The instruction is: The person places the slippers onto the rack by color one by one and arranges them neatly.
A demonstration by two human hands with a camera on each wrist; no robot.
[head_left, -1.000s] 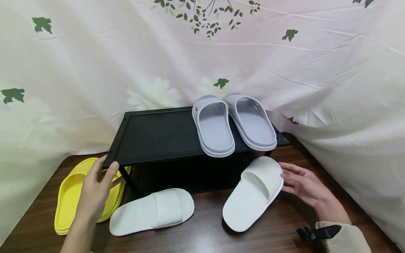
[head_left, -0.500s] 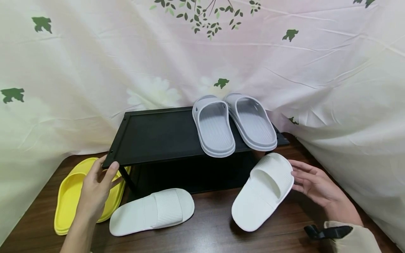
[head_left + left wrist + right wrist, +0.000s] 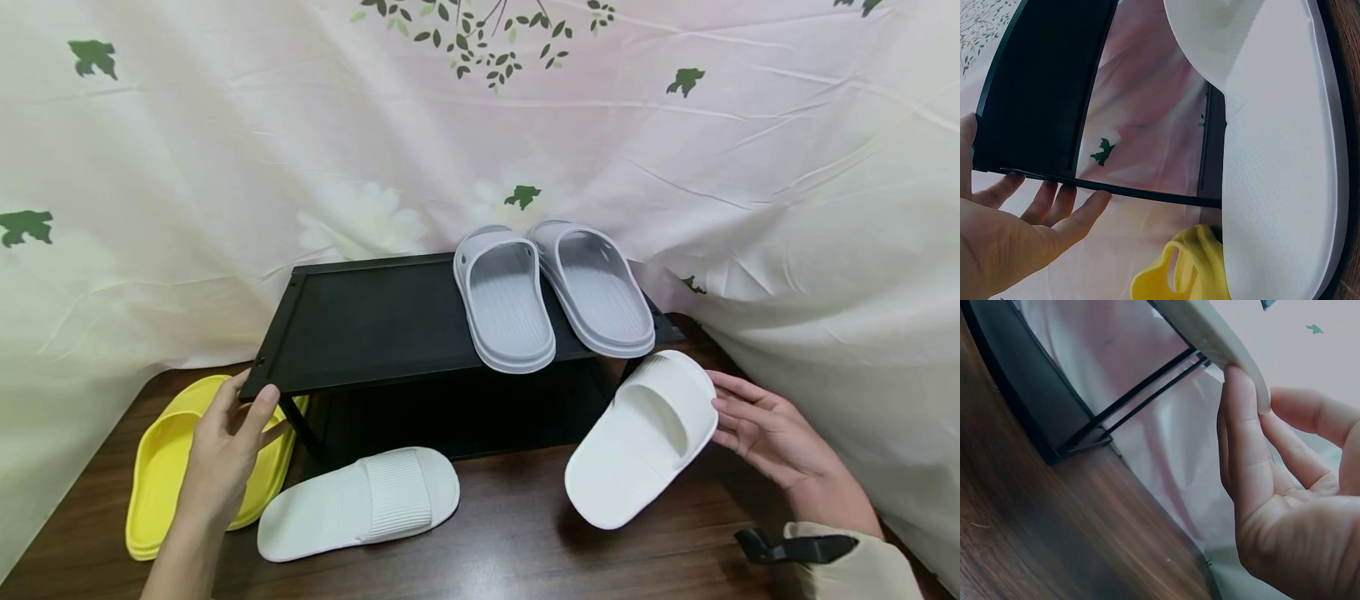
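In the head view my right hand point(image 3: 787, 450) pinches a white slipper point(image 3: 615, 479) by its toe edge, off the tabletop and in front of the rack's right end. The right wrist view shows its sole edge point(image 3: 1235, 344) between thumb and fingers. At the rack's front left corner, my left hand point(image 3: 221, 454) holds the edge of the black shoe rack point(image 3: 367, 325). A second white slipper point(image 3: 315, 517) lies sideways on the table before the rack. Two grey slippers, one left point(image 3: 510, 308) and one right point(image 3: 603, 292), stand on the top shelf's right half.
Yellow slippers point(image 3: 157, 475) lie on the wooden table point(image 3: 510, 533) at the left, partly hidden behind my left hand and forearm. Below the top shelf is a dark lower shelf point(image 3: 450, 421). A printed cloth point(image 3: 225, 167) hangs behind and at both sides.
My right hand has moved right and slightly up with the white slipper. My left hand stays at the rack's corner, and the other slippers have not moved.
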